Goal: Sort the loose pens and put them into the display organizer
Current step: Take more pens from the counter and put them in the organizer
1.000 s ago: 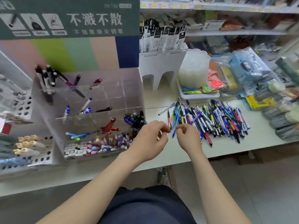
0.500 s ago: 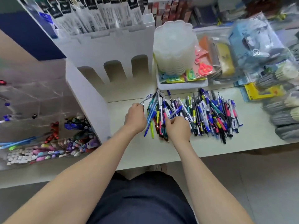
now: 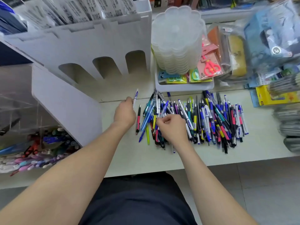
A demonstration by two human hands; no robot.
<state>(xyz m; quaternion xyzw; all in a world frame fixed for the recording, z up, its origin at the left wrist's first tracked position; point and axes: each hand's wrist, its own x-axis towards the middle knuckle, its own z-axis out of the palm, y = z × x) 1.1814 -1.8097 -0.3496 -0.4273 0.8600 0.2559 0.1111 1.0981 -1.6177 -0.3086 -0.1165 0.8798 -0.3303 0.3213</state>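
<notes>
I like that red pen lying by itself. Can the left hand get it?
Probably yes. The red pen lies just beside the left hand, with nothing between them. But that hand grips a white pen, so it may need to put that down first.

Multicoloured pens [image 3: 211, 120] heaped right of the clear, part-filled organizer [image 3: 19, 103]; 1 white pen [image 3: 136, 95] held up

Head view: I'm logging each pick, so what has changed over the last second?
The left hand moved into the pile of pens, took hold of a white pen and now holds it just left of the pile. The right hand moved onto the pile's left part, fingers curled; whether it grips a pen is unclear. The display organizer stayed as it was.
</notes>
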